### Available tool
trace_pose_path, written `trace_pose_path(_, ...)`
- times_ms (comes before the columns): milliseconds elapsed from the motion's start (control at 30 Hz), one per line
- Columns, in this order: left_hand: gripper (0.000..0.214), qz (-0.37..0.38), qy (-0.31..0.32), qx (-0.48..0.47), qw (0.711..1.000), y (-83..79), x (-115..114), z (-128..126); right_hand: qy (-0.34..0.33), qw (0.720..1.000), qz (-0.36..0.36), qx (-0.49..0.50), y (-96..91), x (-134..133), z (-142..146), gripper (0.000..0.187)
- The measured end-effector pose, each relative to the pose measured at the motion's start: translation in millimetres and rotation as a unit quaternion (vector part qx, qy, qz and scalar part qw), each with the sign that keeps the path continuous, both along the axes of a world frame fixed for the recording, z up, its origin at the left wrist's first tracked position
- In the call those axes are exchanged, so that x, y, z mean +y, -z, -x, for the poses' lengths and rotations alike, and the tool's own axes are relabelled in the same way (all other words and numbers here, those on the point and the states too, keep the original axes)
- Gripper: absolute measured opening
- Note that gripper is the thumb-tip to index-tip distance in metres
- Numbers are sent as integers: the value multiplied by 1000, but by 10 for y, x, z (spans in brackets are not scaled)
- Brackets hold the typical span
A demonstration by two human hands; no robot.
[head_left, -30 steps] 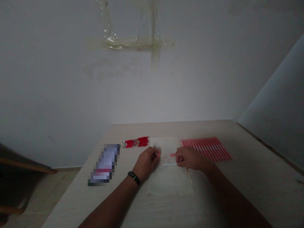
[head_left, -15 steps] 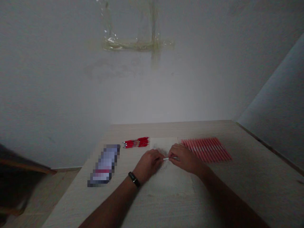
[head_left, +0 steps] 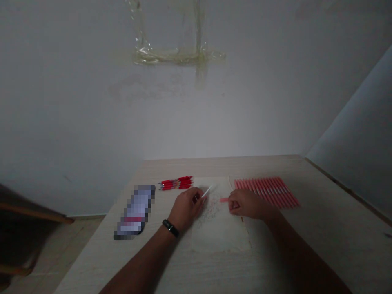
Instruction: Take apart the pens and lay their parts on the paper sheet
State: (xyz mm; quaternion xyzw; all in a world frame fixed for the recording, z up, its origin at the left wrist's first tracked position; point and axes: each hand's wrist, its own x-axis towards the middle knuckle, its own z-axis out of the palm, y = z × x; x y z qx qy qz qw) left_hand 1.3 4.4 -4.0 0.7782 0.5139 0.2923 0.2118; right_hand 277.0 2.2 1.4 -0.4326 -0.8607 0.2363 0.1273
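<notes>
My left hand is shut around a thin white stick, likely a pen refill, whose tip points up and to the right. My right hand grips a short pink pen barrel that sticks out to the left. Both hands are over a pale sheet of paper with faint red marks. A neat row of pink pen barrels lies just beyond my right hand. A small bundle of red pens lies beyond my left hand.
A pixelated, blurred package lies left of the paper on the light wooden table. A white wall with tape residue stands behind. A dark object shows at lower left, above a tiled floor.
My hands have moved apart from meeting over the paper. The white stick is now in my left hand, not my right, and points up and to the right.
</notes>
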Motion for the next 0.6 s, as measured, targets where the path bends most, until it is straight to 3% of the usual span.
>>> trace_pose_path(100, 17, -2, 8, -1, 1000, 0, -5, -4, 2, 1000, -2, 4, -5, -20, 51, 8)
trace_pose_path(400, 11, -13, 60, 26, 998, -62, -19, -4, 79, 983, -103, 127, -24, 81, 106, 15)
trace_pose_path(600, 14, -11, 82, 24, 996, -29, -17, -1, 57, 978, -139, 144, -57, 60, 163, 17)
